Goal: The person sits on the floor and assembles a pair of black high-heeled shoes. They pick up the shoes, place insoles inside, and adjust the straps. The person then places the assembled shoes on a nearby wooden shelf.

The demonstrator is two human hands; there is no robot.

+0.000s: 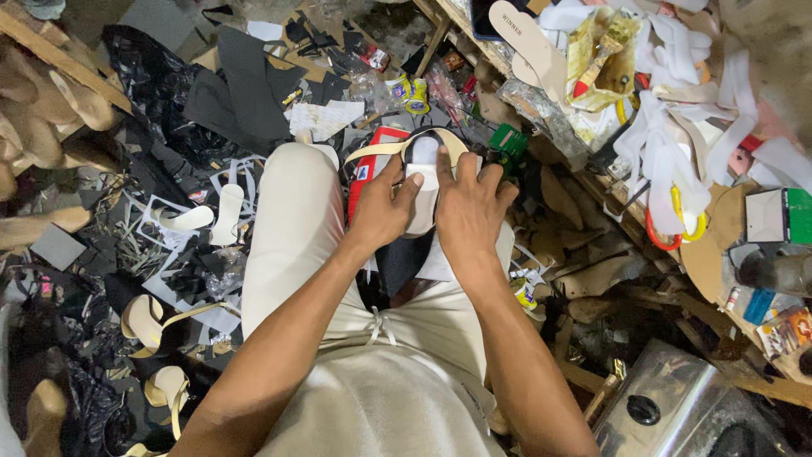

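Both hands press together on a pale shoe piece (420,190) resting between the knees: the left hand (382,211) pins its side, while the right hand (468,207) flattens a tan strap (397,147) over it. Scraps (211,127) litter the floor.

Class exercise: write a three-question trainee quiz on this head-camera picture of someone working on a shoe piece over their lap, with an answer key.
1. True or false: both hands touch the white shoe piece.
2. Which hand has its thumb pressed on the piece's middle?
A. left hand
B. right hand
3. Fill in: the beige strap arches over the piece's ____ end.

Key
1. True
2. A
3. Far
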